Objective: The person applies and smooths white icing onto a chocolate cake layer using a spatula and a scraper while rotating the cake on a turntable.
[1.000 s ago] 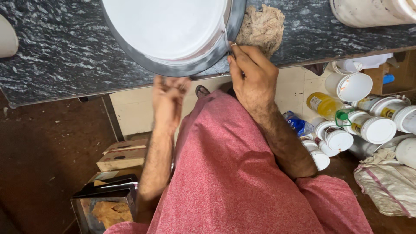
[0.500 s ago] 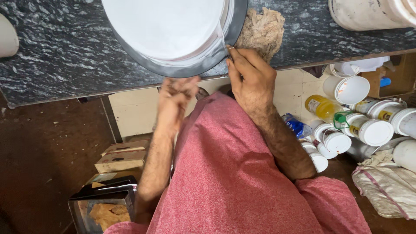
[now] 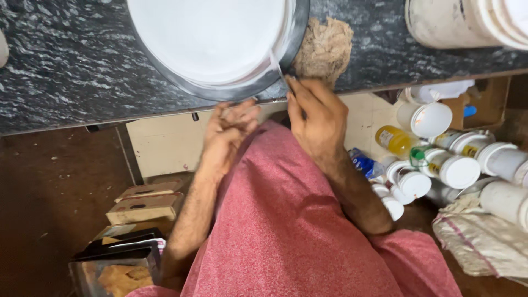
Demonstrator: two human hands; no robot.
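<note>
A large round metal pan (image 3: 258,88) filled with something white sits on a dark speckled stone counter (image 3: 71,71). A brown, rough lump (image 3: 324,47) lies against the pan's right side. My right hand (image 3: 316,121) is at the counter's edge, pinching a thin metal utensil (image 3: 276,66) that reaches up to the pan's rim. My left hand (image 3: 228,132) hangs just below the counter edge under the pan, with its fingers loosely curled and nothing seen in them. I wear a pink-red cloth (image 3: 286,231) that fills the lower middle.
A white bucket (image 3: 456,22) stands on the counter at top right. On the floor to the right are several white-lidded jars (image 3: 454,170), a yellow bottle (image 3: 396,140) and a pale cloth (image 3: 484,242). At lower left lie wooden blocks (image 3: 146,201) and a dark container (image 3: 118,264).
My left hand has drifted right towards the right hand, and its fingers have curled in. My right hand has stayed at the pan's rim with the utensil.
</note>
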